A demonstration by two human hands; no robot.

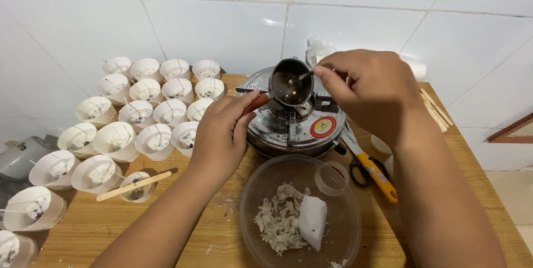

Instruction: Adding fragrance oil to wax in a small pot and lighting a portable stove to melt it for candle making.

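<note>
My left hand grips the red-brown handle of a small metal ladle that sits tilted on a round silver heater. Dark liquid fills the ladle. My right hand pinches a thin metal stirrer whose tip dips into that liquid. Just in front of the heater stands a clear glass bowl with white wax flakes and a white wax block inside.
Several white paper cups with wicks crowd the left of the wooden table. A flat wooden stick lies across a small cup. Yellow-handled scissors lie right of the heater, with more wooden sticks near the tiled wall.
</note>
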